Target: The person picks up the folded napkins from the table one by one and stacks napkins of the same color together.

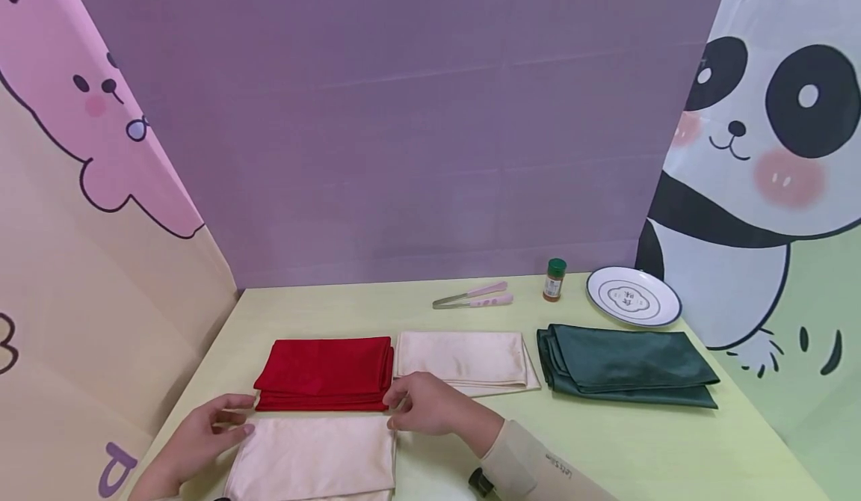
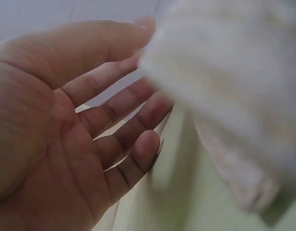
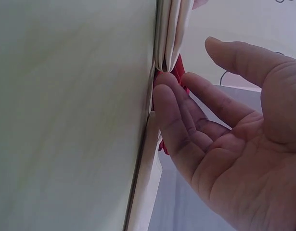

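A folded cream cloth (image 1: 316, 456) lies at the front left of the table, running past the lower edge of the head view. At its far left corner is my left hand (image 1: 202, 437), fingers apart and loosely bent. In the left wrist view the blurred cloth (image 2: 229, 72) covers some fingertips of that hand (image 2: 66, 130). My right hand (image 1: 427, 407) is at the far right corner, its fingertips by the cloth's folded edge (image 3: 173, 33). Thumb and fingers of the right hand (image 3: 234, 134) stand apart. Just beyond lies a folded red cloth (image 1: 323, 374).
Another folded cream cloth (image 1: 464, 359) lies right of the red one, and a folded dark green cloth (image 1: 625, 366) farther right. Tongs (image 1: 474, 297), a green-capped jar (image 1: 554, 280) and a white plate (image 1: 634, 297) are along the back. Printed walls border the table (image 1: 336, 310).
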`<state>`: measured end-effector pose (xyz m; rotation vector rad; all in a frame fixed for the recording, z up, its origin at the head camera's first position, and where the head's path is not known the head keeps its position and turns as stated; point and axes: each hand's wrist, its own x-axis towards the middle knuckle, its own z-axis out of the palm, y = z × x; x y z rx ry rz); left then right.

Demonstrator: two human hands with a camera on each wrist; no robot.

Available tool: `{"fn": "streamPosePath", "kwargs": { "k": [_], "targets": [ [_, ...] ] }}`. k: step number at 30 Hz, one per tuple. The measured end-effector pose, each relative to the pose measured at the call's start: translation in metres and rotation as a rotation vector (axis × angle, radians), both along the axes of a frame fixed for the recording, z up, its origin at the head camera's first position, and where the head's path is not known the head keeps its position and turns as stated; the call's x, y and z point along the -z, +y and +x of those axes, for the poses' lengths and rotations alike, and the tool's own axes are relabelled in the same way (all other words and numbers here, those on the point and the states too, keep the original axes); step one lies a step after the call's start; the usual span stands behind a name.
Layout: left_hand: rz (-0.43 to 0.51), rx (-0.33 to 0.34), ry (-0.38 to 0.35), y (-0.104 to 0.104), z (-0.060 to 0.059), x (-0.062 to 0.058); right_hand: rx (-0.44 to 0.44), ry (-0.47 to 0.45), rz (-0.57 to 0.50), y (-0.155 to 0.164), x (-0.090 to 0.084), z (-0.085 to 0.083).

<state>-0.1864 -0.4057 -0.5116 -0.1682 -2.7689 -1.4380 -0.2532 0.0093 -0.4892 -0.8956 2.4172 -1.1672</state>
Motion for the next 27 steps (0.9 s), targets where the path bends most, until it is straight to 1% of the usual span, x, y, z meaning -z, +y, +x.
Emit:
{"fn": "streamPosePath", "kwargs": {
  "k": [4, 7, 9, 14, 21, 27],
  "targets": [
    [-0.005, 0.033, -0.018, -0.0013, 0.0004, 0.0007, -0.009, -0.003, 0.001, -0.0013, 0.0016, 0.001],
    [-0.008, 0.068, -0.014, -0.0026, 0.0007, 0.0018, -0.013, -0.008, 0.004, -0.0019, 0.0023, 0.0014],
    [-0.005, 0.079, -0.015, -0.0032, 0.001, 0.0023, -0.015, -0.009, 0.007, -0.002, 0.0024, 0.0015],
    [-0.01, 0.074, -0.025, -0.003, 0.0017, 0.002, -0.025, -0.011, 0.018, -0.0022, 0.0026, 0.0019],
    [0.002, 0.098, -0.039, -0.0042, 0.0019, 0.0031, -0.025, -0.005, 0.026, -0.0026, 0.0026, 0.0019],
    [-0.013, 0.081, -0.046, -0.0043, -0.0029, 0.0078, -0.015, 0.045, 0.093, -0.0034, 0.0014, 0.0024]
  ]
}}
